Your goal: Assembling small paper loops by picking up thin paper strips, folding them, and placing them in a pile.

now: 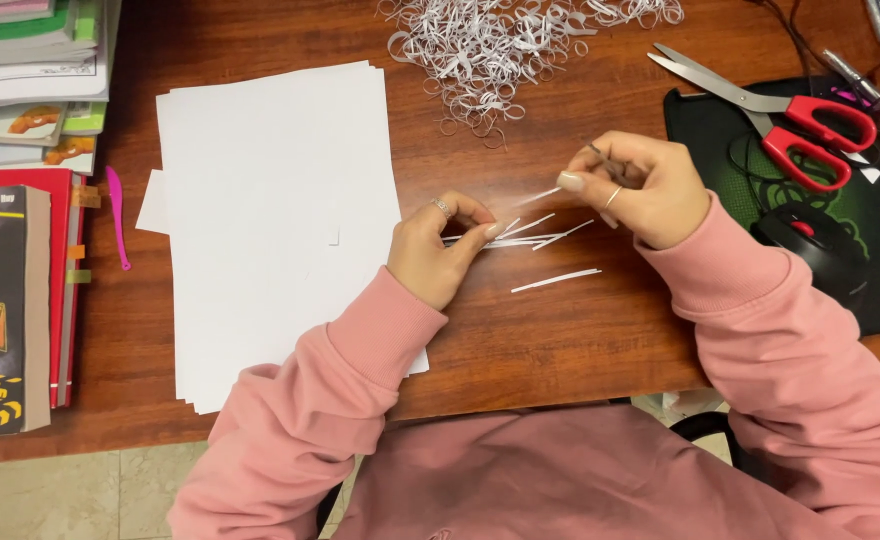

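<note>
Left hand [440,250] curled, fingers pinched on thin paper strips [530,238] over the counter [520,330]; right hand [635,185] raised, fingers pinched on a slim tool [600,155].

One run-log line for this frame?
left hand: pinches thin white paper strips | right hand: holds slim metal tool, strip end | loose strip on wooden desk
</note>
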